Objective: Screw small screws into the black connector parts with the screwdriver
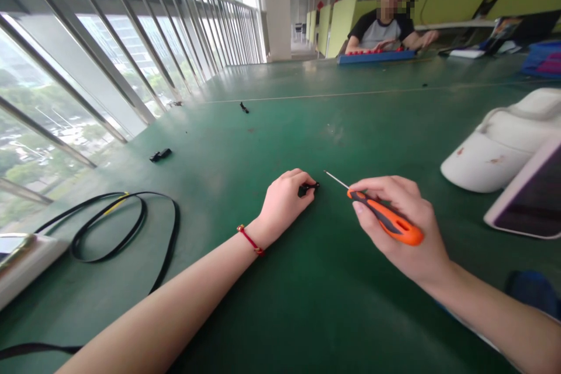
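Near the middle of the green table [280,134], my left hand [287,198] pinches a small black part [308,188] between thumb and fingers, low at the tabletop. A red bracelet [250,241] circles that wrist. To its right, my right hand [401,222] holds a screwdriver [390,219] by its orange and dark grey handle. The thin metal shaft points up and left, its tip a short way right of the black part and apart from it.
A black cable [175,228] loops at the left, beside a white object [30,266]. Small black pieces [160,155] lie further back. At the right are a white rounded device [495,146] and a tablet-like screen [530,193]. A person [385,29] sits across, behind a blue tray [377,57].
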The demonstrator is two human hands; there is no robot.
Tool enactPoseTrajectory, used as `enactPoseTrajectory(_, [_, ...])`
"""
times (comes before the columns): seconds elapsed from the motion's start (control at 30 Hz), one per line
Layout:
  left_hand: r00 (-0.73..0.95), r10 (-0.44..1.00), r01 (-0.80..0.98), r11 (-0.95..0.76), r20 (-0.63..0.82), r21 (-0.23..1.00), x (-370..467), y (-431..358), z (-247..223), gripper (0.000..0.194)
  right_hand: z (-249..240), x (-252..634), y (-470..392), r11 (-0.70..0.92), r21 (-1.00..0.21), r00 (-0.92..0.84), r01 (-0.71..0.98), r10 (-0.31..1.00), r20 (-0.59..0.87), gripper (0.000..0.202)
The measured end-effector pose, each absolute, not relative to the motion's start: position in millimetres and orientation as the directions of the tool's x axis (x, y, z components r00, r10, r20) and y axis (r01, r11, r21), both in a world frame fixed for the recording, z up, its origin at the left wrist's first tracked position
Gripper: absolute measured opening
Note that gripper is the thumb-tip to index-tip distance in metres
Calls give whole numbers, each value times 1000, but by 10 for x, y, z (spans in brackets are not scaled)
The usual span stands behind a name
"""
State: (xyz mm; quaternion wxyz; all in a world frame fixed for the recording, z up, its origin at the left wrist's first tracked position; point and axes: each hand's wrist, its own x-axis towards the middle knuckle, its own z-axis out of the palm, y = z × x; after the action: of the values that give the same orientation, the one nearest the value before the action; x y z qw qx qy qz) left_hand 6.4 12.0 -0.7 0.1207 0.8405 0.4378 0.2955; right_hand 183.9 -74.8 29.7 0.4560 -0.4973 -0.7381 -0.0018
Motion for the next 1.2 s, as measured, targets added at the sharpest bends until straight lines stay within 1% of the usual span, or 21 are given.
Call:
enactPoseTrajectory(0.17, [475,788,645,-615,392,453,63,131,-14,16,329,1957,-798,551,-296,-224,780,687,691,18])
enactPoseTrajectory(0.23, [504,771,629,-636,388,447,63,137,-12,16,313,1993,-775,558,-275,-253,783,690,679,18])
enactPoseTrajectory(0.3, [530,754,613,-657,389,439,64,142,-10,16,296,1995,-720,531,-322,-223,784,724,652,16])
enactPoseTrajectory(0.37, [545,742,602,-670,389,434,64,146,-11,16,274,1959,-653,490,-417,-153,765,768,623,15])
enactPoseTrajectory(0.43, [549,739,600,-674,391,431,64,145,-12,16,239,1899,-601,467,-526,-78,711,796,601,16])
enactPoseTrajectory(0.5, [546,741,605,-671,390,428,65,140,-14,15,190,1847,-588,467,-590,-27,659,798,602,20])
enactPoseTrajectory(0.6, [523,760,627,-649,386,431,70,128,-13,14,120,1835,-641,514,-561,-54,649,766,640,21])
enactPoseTrajectory(0.7, [502,779,640,-627,377,444,75,119,-6,14,94,1900,-714,546,-575,-46,610,748,662,21])
enactPoseTrajectory(0.77, [502,784,642,-621,365,450,79,117,2,15,95,1953,-740,583,-528,-64,617,707,705,17])
enactPoseTrajectory(0.83, [503,788,645,-615,354,452,82,117,13,14,100,1987,-744,600,-504,-96,622,697,711,14])
enactPoseTrajectory(1.03, [491,798,635,-602,349,484,81,123,30,14,122,1966,-713,565,-531,-117,632,747,655,11])
enactPoseTrajectory(1.2, [453,813,610,-581,366,539,68,137,17,15,124,1948,-688,529,-611,-60,588,783,620,11])
